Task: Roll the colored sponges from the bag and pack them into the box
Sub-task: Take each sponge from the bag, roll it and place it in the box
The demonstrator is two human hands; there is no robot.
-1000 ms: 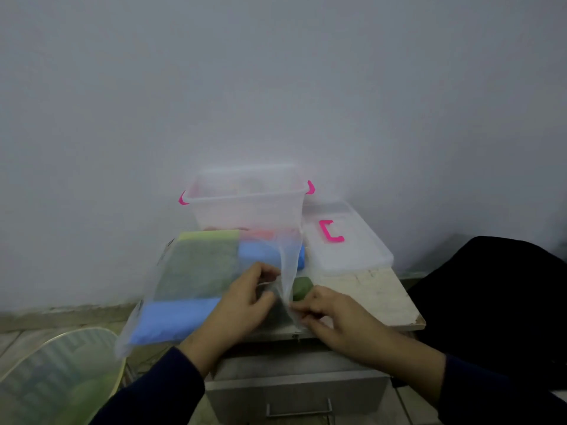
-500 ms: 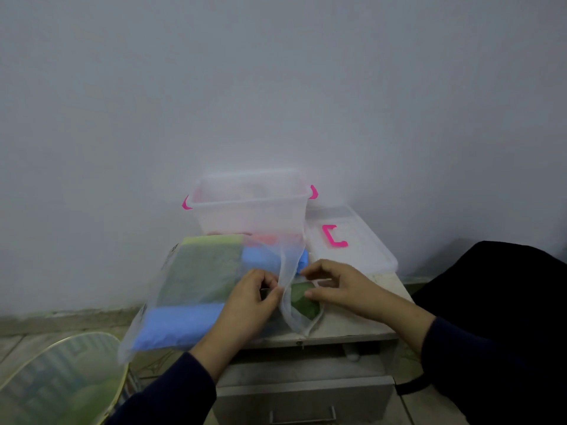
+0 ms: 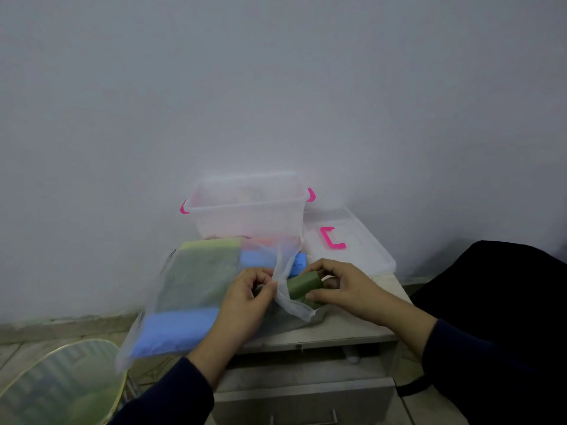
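Over by the worktop's left edge, the clear plastic bag lies flat and hangs a little past that edge. Through it show flat sponges: a blue one nearest the front, a dull green one behind it, a pale yellow-green strip and a second blue piece toward the back. The left hand rests on the bag, its fingers curled and pinching the loose film at the bag's mouth. Just right of it, a green sponge, rolled into a short cylinder, pokes out of that mouth. The right hand grips it, thumb below and fingers curled over its far end. Behind the bag, at the back edge, stands the clear box with pink latches. Its lid lies at the back right corner.
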